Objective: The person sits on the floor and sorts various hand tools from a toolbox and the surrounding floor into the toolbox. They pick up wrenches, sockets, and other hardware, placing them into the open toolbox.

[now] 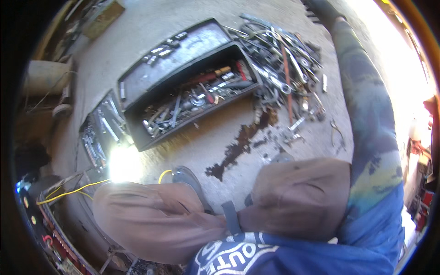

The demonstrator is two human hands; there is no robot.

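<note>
My right arm, in a blue sleeve with a mottled pattern below it, stretches along the right side to the far edge. My right hand (323, 10), in a dark glove, is cut off by the top edge; its visible fingers look apart, and I make out nothing in them. It is beyond a heap of wrenches and other metal tools (288, 68) on the floor. My left hand is out of view. In front of my knees stands an open dark metal toolbox (197, 121), full of mixed hand tools. Several sockets (164, 48) lie on its laid-back lid (201, 36).
Left of the toolbox lies an open tray of wrenches (103, 128), beside a glaring work light (124, 165) with a yellow cord (73, 191). Pliers (338, 133) rest near my right knee. A brown stain (238, 149) marks the concrete. A cylindrical tank (48, 78) stands far left.
</note>
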